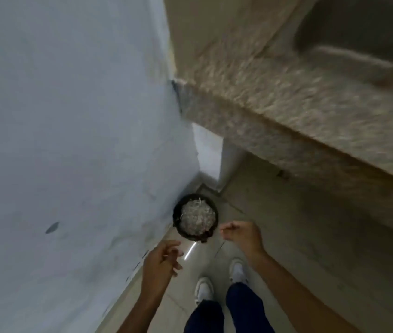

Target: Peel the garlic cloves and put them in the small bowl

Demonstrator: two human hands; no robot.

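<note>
I stand looking down at a round dark bin (175, 221) on the floor against the wall, heaped with pale garlic skins (196, 216). My left hand (163, 259) hovers just below and left of the bin, fingers loosely curled, with nothing visible in it. My right hand (242, 234) hangs just right of the bin, its fingers curled in with the tips drawn together toward the bin; no clove or skin shows in it. No garlic cloves and no small bowl are in view. The picture is blurred by motion.
A pale blue wall (70, 140) fills the left side. A speckled stone counter (286, 104) with a metal sink (358, 32) juts out at upper right. My white shoes (204, 288) stand on beige floor tiles (298, 236) below the bin.
</note>
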